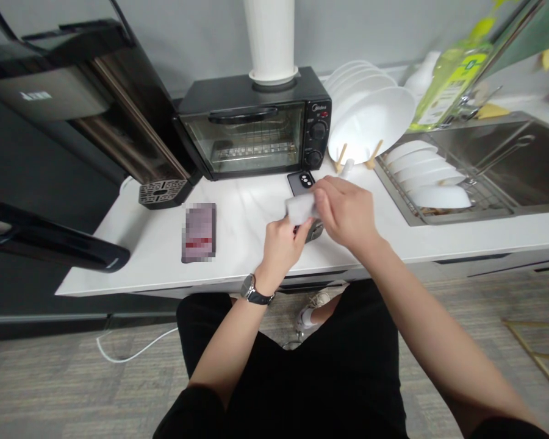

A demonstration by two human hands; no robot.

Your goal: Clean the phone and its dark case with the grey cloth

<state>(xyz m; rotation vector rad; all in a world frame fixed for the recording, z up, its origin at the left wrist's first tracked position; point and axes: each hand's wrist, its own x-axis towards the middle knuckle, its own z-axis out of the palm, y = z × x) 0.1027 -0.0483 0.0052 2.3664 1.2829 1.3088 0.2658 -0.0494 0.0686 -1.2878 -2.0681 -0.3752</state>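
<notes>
Left hand point(281, 241): holds up the low end of a dark phone point(301, 186), grip curled shut on it so it does not slip. Wears a watch point(255, 291) on the wrist.
Right hand point(345, 210): grip pinched on a white cloth point(301, 207), pressing it flat on the back of the phone, as if to rub it clean.
Dark phone: tilted above the bench point(165, 262), back side up, two round lenses showing at the top end. Mostly hidden under the cloth and both hands.
White cloth: small, pale, folded. Sits on the middle of the phone, between the two hands.
Second phone point(198, 231): lies flat on the bench, well apart to the left, screen blurred.
Small oven point(256, 125): black, door shut, at the back of the bench, just behind the hands. White tube point(271, 39) stands on top.
Plates point(370, 119): white, stood on edge in a wooden rack next to the oven so water can run off.
Sink point(503, 164): to the right, with more white dishes lying in a wire rack.
Green bottle point(452, 79): leans by the sink, near the tap.
Big dark machine point(73, 97): at the left, with a drip tray point(162, 192) on the bench.
Floor: white cable and one shoe showing under the bench.
</notes>
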